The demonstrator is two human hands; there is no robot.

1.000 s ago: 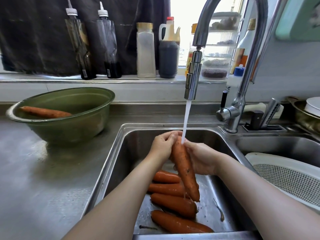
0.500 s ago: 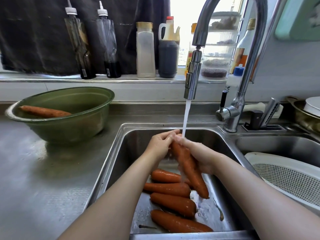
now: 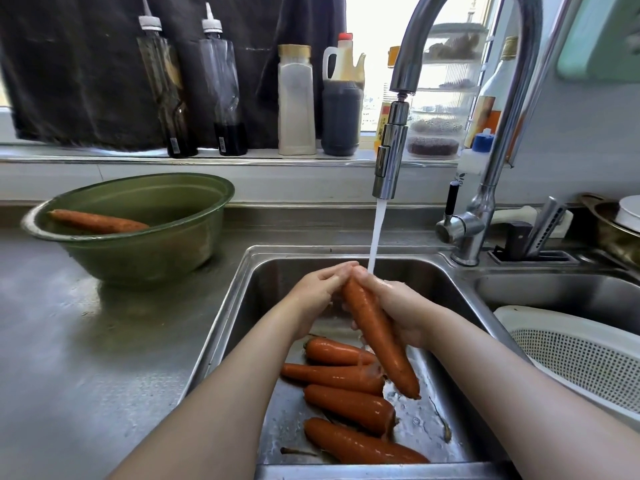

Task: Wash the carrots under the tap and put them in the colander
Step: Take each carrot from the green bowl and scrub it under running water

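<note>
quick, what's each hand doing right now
Left hand: holding the top of the carrot.
Right hand: holding the same carrot from the other side.

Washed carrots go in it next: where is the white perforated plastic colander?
In the head view, the white perforated plastic colander sits at the lower right, in the right-hand steel basin beside the left basin holding the carrots.
</note>
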